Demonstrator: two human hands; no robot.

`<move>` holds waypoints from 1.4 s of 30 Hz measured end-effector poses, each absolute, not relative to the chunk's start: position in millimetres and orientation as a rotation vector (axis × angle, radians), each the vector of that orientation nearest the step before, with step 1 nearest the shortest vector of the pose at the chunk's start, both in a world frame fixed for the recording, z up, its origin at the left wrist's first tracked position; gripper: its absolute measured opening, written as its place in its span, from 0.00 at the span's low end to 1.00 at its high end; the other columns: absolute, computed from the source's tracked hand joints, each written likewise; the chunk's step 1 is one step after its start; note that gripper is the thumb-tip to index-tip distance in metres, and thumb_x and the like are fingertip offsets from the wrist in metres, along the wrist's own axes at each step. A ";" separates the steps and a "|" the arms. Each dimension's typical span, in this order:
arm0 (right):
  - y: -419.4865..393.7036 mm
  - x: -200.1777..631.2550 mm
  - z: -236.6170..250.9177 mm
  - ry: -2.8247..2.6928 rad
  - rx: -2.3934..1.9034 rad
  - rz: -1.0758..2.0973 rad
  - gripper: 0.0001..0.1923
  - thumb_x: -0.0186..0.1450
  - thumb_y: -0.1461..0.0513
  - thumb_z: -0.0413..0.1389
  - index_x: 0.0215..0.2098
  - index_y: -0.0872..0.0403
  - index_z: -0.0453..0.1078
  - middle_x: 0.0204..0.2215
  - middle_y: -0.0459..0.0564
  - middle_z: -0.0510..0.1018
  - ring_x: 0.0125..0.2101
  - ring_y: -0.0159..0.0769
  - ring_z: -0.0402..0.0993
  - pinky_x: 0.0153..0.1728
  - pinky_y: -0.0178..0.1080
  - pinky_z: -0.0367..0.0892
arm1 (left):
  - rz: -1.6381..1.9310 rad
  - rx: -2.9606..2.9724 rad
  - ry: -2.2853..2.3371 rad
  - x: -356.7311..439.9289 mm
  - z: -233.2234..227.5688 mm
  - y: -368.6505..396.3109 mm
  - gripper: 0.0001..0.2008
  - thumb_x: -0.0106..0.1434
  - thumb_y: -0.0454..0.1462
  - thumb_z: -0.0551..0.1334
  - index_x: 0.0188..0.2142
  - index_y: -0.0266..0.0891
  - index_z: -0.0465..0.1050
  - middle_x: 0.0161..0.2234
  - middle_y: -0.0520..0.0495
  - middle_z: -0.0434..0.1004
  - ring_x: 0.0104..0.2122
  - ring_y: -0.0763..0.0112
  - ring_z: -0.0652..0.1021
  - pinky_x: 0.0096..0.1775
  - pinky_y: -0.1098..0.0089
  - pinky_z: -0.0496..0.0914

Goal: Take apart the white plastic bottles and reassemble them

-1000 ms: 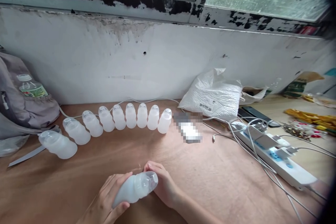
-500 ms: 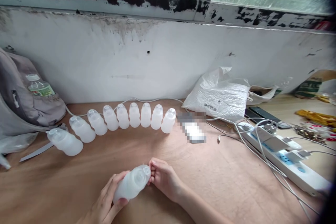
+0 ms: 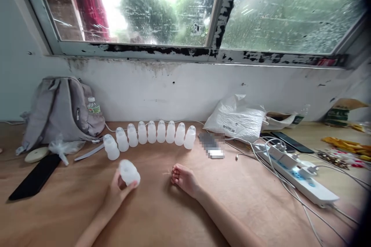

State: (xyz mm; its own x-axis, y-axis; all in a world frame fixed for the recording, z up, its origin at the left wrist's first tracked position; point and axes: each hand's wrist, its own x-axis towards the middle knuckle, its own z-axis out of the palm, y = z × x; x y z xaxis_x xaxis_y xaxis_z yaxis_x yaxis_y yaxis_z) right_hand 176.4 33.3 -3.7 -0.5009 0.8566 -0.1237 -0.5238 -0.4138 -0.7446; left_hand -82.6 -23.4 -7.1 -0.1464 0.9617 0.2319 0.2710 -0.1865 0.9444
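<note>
My left hand [image 3: 117, 189] is wrapped round a frosted white plastic bottle [image 3: 130, 173], thumb on its near right side. The bottle is tilted and slightly blurred, held above the wooden table [image 3: 153, 216]. To the right, my right hand [image 3: 184, 178] rests with its fingers curled in. A faint thin pale streak shows by its fingertips; whether the fingers hold anything is hidden. Behind both hands, several matching bottles [image 3: 151, 133] with clear domed caps stand upright in a curved row. The leftmost standing bottle [image 3: 111, 148] is nearest to the held one.
A grey backpack [image 3: 62, 110], a black flat case [image 3: 36, 177] and a clear plastic bag [image 3: 65, 146] lie at left. At right are a white plastic parcel [image 3: 236, 119], a blurred-out flat item [image 3: 208, 142], a power strip [image 3: 301, 185] with trailing cables, and a dark phone [image 3: 291, 142].
My left hand has carried the bottle left and away from my right hand, turning it. My right hand stays about in place. The view has tilted up, showing more window and the backpack.
</note>
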 end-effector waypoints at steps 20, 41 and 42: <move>24.3 171.2 -5.3 -0.911 -0.713 1.720 0.08 0.52 0.60 0.58 0.23 0.57 0.66 0.19 0.44 0.68 0.20 0.28 0.62 0.25 0.33 0.57 | 1.804 1.533 2.147 -168.9 -4.1 19.9 0.37 0.43 0.44 0.64 0.48 0.29 0.50 0.50 0.30 0.55 0.48 0.51 0.65 0.43 0.56 0.65; 7.6 158.8 -0.6 -1.388 -0.880 1.362 0.10 0.53 0.58 0.58 0.21 0.56 0.66 0.16 0.41 0.67 0.19 0.27 0.59 0.23 0.33 0.53 | 1.385 2.078 1.474 -0.7 -12.7 28.4 0.08 0.57 0.33 0.52 0.36 0.39 0.67 0.35 0.46 0.70 0.38 0.66 0.72 0.41 0.63 0.67; 6.2 156.6 -0.3 -1.484 -0.909 1.273 0.10 0.54 0.57 0.57 0.22 0.55 0.66 0.16 0.41 0.67 0.19 0.27 0.59 0.23 0.33 0.53 | 1.394 2.055 1.479 -2.1 -13.1 27.4 0.08 0.58 0.33 0.52 0.36 0.39 0.67 0.34 0.46 0.70 0.37 0.66 0.73 0.39 0.64 0.68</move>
